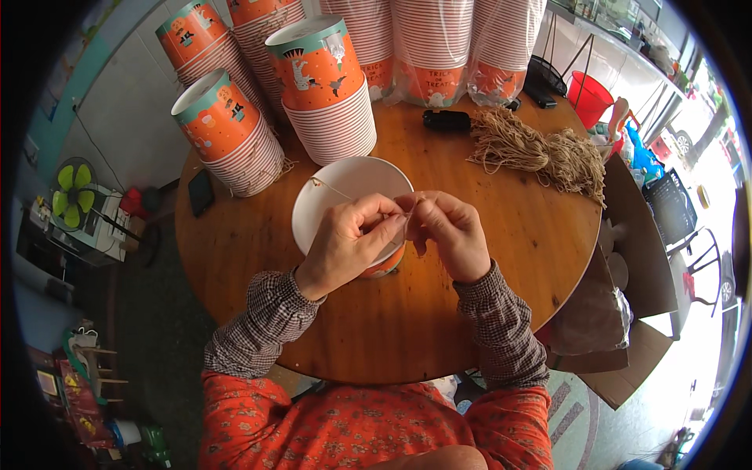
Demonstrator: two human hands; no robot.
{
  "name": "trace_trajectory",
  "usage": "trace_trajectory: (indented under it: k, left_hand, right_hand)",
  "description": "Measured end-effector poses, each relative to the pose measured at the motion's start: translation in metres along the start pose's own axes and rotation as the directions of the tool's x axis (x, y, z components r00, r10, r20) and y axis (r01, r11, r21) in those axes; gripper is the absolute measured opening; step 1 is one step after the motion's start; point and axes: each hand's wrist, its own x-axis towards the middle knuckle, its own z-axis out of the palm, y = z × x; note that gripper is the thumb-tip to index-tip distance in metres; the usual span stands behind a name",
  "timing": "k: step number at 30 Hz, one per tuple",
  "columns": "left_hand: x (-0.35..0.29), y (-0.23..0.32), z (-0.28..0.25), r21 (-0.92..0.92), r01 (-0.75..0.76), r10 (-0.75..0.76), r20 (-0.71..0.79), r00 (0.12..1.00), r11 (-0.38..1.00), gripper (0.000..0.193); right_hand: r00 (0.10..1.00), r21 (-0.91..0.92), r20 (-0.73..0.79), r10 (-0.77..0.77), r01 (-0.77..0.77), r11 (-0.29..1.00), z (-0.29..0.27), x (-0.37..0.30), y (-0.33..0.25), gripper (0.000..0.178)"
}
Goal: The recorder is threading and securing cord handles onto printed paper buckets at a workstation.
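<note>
An orange paper bucket with a white inside stands on the round wooden table in front of me. Over its near right rim my left hand and my right hand meet, fingertips pinched close together. Between them runs a thin tan string, its loose end trailing up to the left across the bucket's opening. Both hands are closed on the string; the exact spot where the fingers meet is partly hidden.
Stacks of orange buckets crowd the far side, some in clear plastic. A tan string bundle and a black object lie far right; a phone lies left. A cardboard box stands beside the wooden table.
</note>
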Motion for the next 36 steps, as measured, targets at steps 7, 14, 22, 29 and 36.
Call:
trace_trajectory:
  k: [7,14,22,29,36]
  left_hand:
    - [-0.007,0.0,-0.005,0.035,-0.036,0.038,-0.043,0.998,0.999,0.009]
    - [-0.008,0.002,-0.006,0.161,-0.034,0.031,0.022,0.999,0.986,0.01]
    - [-0.004,0.003,-0.003,0.193,-0.181,0.197,-0.063,0.978,0.964,0.008]
    - [-0.026,0.009,0.011,0.385,-0.174,0.185,0.01,0.983,0.906,0.011]
    - [-0.039,0.024,0.013,0.473,-0.301,0.27,0.135,0.953,0.828,0.01]
  right_hand:
    - [0.994,-0.188,0.038,-0.107,0.112,0.976,0.011,-0.003,0.004,0.018]
    - [0.94,-0.543,0.012,-0.341,0.292,0.787,0.008,-0.004,0.004,0.013]
    - [0.841,-0.723,0.117,-0.528,0.437,0.535,0.018,-0.007,-0.007,0.016]
    - [0.711,-0.779,-0.086,-0.698,0.389,0.492,0.0,-0.006,-0.02,0.014]
    - [0.709,-0.618,-0.326,-0.625,0.341,0.709,-0.012,-0.002,-0.011,0.009]
